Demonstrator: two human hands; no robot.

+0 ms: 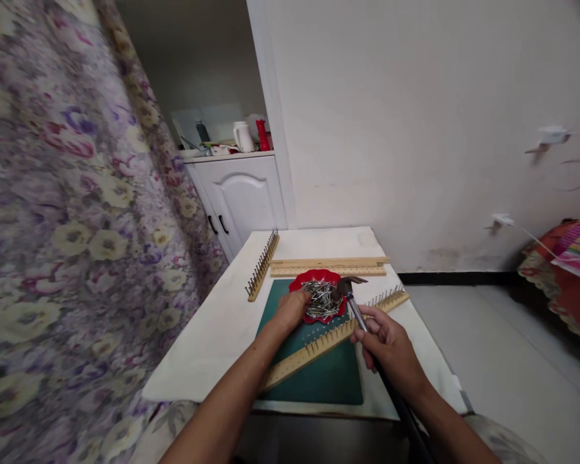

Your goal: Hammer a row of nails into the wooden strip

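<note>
My right hand (384,345) is wrapped around a claw hammer (360,316), its metal head raised near the right rim of a red scalloped bowl (308,276). Silvery nails (321,299) fill that bowl in a loose heap. At the bowl's left side, my left hand (293,309) has its fingers bent and drawn together against the nails; what lies between the fingertips is hidden. A wooden strip (326,341) runs diagonally beneath both hands across a green mat (319,383). Nails stand upright along its middle and right part, while its near left end shows only small holes.
Another nail-studded strip (263,267) lies at the table's left back. Further wooden strips (328,263) lie behind the bowl on the white-covered table (207,348). A floral curtain (77,225) hangs at left, a white cabinet (244,193) stands behind, and a wall is at the back.
</note>
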